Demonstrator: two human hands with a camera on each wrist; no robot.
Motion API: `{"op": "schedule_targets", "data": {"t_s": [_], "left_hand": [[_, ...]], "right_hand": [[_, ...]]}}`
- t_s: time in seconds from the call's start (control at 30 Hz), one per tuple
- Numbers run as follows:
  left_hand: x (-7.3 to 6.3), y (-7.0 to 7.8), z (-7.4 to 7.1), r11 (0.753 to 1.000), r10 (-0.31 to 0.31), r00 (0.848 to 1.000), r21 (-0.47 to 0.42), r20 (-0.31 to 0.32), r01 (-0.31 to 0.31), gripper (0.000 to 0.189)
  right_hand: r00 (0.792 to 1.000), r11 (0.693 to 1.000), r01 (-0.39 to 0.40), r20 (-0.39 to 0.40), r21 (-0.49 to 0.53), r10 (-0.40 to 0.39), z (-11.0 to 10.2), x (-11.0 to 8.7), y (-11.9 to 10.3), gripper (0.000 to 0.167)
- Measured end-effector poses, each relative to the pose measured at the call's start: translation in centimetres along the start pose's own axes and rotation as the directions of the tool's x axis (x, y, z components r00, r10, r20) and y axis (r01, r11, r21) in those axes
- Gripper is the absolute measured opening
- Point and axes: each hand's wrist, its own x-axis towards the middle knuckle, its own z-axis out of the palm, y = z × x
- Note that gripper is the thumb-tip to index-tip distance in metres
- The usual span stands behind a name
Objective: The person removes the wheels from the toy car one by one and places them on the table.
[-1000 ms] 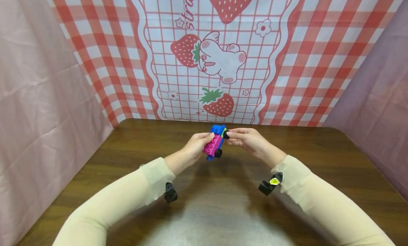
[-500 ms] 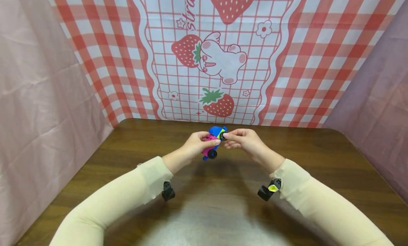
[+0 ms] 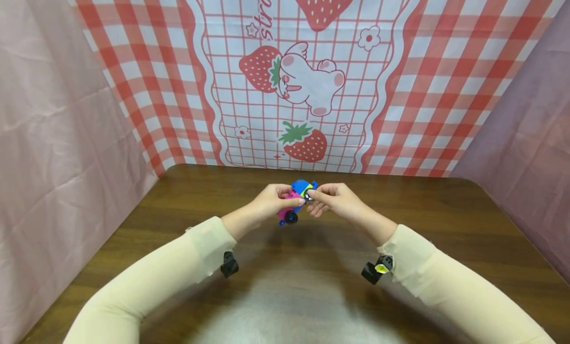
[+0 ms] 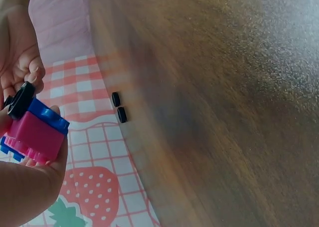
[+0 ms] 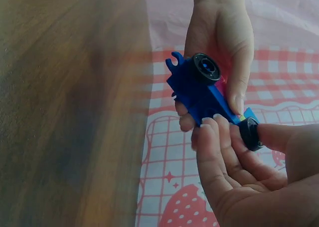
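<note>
My left hand (image 3: 272, 201) grips a toy car (image 3: 301, 186) made of pink and blue building blocks with a yellow-green piece, held above the table and tilted. A black wheel (image 5: 206, 69) sits at the end of the blue chassis by the hook. My right hand (image 3: 340, 200) pinches another black wheel (image 5: 250, 133) against the car's other end, thumb on its outer face. In the right wrist view, other right fingers touch the blue underside. Whether the pinched wheel is fully seated cannot be told. The car's far side is partly hidden by the left hand.
Two loose black wheels (image 4: 119, 107) lie on the wooden table (image 3: 294, 294) near its edge, seen in the left wrist view. A red-and-white strawberry cloth (image 3: 178, 62) hangs behind the table. Pink curtains (image 3: 67, 136) hang at both sides.
The car has turned so its wheeled side faces the head camera more. The left thumb has shifted across the pink block, and both hands have moved slightly left. The right hand keeps its pinch.
</note>
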Motion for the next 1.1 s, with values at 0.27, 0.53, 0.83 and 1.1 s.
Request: {"op": "schedule_targets", "data": {"t_s": [0.27,0.53,0.83,1.1], "left_hand": [[0.3,-0.2,-0.2,0.999,-0.034,0.997,0.035,0.066,0.032,0.032],[0.6,-0.3,0.3,0.998,-0.011,0.999,0.062,0.031,0.009,0.025],[0.4,0.1,0.9,0.985,-0.005,0.999,0.174,-0.051,0.014,0.026],[0.7,0.4,1.4,0.979,-0.056,0.996,0.193,-0.071,0.068,0.026]], "right_hand": [[0.998,0.987,0.059,0.003,-0.151,-0.059,0.4,0.3,0.3,0.035],[0.990,0.972,0.083,-0.095,-0.221,-0.107,0.9,0.4,0.3,0.031],[0.968,0.912,0.071,-0.191,-0.403,-0.160,1.0,0.2,0.9,0.031],[0.954,0.861,0.085,-0.208,-0.501,-0.215,0.7,0.1,1.4,0.031]]}}
